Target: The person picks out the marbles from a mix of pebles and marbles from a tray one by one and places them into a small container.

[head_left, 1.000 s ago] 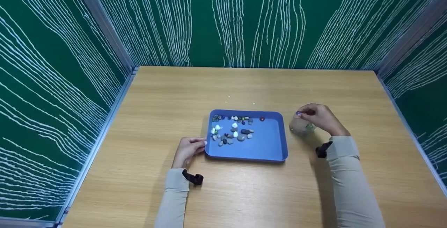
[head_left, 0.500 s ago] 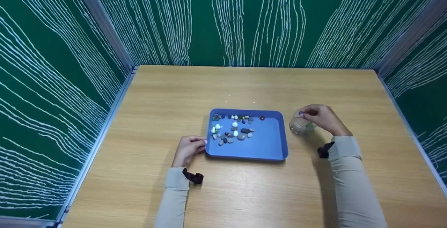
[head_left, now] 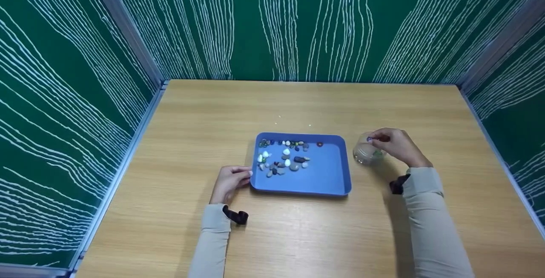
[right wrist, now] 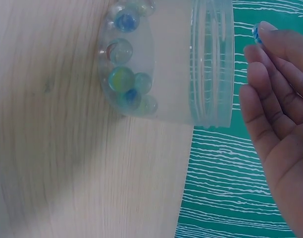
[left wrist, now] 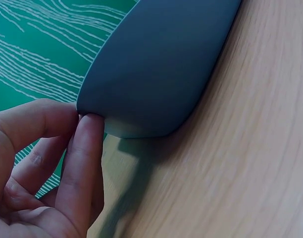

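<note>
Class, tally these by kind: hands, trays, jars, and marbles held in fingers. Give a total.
Hands: 2 (left hand, right hand)
Trays: 1 (blue tray)
Jars: 1 (clear jar)
Marbles held in fingers: 1 (blue marble)
Total: 5

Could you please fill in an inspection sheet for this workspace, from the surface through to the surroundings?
Surface: wood-grain table, with no spill seen.
Work items: blue tray with pebbles, mostly toward its left side; clear jar, upright and open beside the tray, with glass marbles at its bottom.
Clutter: a few tiny white specks behind the tray.
Hands: left hand pinches the tray's left edge; right hand pinches a blue marble above the jar.
Cables: nothing seen.
Surroundings: green panels with white wavy lines, and grey posts.
</note>
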Motion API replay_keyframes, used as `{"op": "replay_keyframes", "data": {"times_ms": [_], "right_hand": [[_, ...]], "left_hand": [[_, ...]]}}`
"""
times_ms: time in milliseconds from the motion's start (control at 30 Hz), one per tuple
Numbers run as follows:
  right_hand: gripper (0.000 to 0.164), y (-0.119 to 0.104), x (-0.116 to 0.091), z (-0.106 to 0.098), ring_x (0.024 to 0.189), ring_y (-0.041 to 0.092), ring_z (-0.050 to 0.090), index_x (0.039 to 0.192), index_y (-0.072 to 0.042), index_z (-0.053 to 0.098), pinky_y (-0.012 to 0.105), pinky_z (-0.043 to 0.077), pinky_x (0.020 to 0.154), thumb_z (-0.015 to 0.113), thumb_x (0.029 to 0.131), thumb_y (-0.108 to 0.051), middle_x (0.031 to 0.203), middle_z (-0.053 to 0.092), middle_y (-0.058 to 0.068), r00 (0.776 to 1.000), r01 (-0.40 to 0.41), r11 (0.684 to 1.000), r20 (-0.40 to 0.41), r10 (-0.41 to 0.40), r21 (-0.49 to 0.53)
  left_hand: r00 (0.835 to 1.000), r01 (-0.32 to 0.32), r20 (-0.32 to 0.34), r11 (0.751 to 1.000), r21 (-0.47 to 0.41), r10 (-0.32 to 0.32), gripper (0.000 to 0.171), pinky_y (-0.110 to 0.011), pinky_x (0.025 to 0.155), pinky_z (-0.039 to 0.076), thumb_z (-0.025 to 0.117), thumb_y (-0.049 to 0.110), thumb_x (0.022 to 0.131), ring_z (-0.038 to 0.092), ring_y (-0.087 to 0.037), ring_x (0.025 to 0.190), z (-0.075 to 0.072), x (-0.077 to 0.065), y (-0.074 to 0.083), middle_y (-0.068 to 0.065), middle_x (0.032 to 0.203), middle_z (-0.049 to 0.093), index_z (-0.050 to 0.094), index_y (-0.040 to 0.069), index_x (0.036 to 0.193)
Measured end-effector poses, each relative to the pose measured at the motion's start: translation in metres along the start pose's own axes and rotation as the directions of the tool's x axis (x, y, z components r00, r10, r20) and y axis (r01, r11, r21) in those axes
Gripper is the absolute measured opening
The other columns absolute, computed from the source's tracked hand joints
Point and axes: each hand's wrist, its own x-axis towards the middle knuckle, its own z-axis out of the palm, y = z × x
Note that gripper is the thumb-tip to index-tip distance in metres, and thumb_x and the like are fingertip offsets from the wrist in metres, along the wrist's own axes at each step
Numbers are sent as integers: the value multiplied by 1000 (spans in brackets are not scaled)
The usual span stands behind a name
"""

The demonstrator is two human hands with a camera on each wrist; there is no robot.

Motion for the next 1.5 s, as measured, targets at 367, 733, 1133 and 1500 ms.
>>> {"op": "replay_keyframes", "data": {"times_ms": [367, 733, 1133, 1500], "right_hand": [[30, 2, -2, -1, 103, 29, 59, 119, 0, 64, 6, 48, 73, 59, 96, -18, 121, 62, 21, 1000, 0, 1000, -12, 0, -1], [30, 3, -2, 1, 97, 22, 61, 114, 1, 67, 6, 48, 70, 61, 95, -21, 117, 65, 22, 998, 46, 999, -35, -46, -14], [34, -11, 3, 1, 106, 27, 59, 121, -4, 64, 23, 55, 83, 58, 97, -27, 123, 62, 18, 999, -35, 999, 29, 35, -1], [33, -21, 11, 5, 102, 26, 60, 119, -4, 65, 24, 56, 81, 57, 97, -27, 119, 64, 17, 999, 8, 1000, 32, -8, -3]], "left_hand": [[1000, 14, -3, 1000, 11, -14, 24, -25, 74, 61, 66, -8, 82, 68, -15, 77, 2, -5, 6, -18, 96, 70, 66, -14, 105], [1000, -14, 11, 1000, 25, 14, 28, -24, 74, 61, 65, -7, 83, 67, -13, 78, 0, 1, 0, -24, 104, 69, 64, -16, 109], [1000, -15, 9, 1000, 7, 15, 27, -25, 76, 61, 66, -8, 83, 67, -13, 78, 0, -1, 1, -21, 101, 70, 64, -16, 108], [1000, -4, -7, 1000, 21, 4, 23, -26, 75, 61, 65, -8, 82, 67, -14, 78, 2, -2, 2, -17, 96, 70, 66, -14, 105]]}}
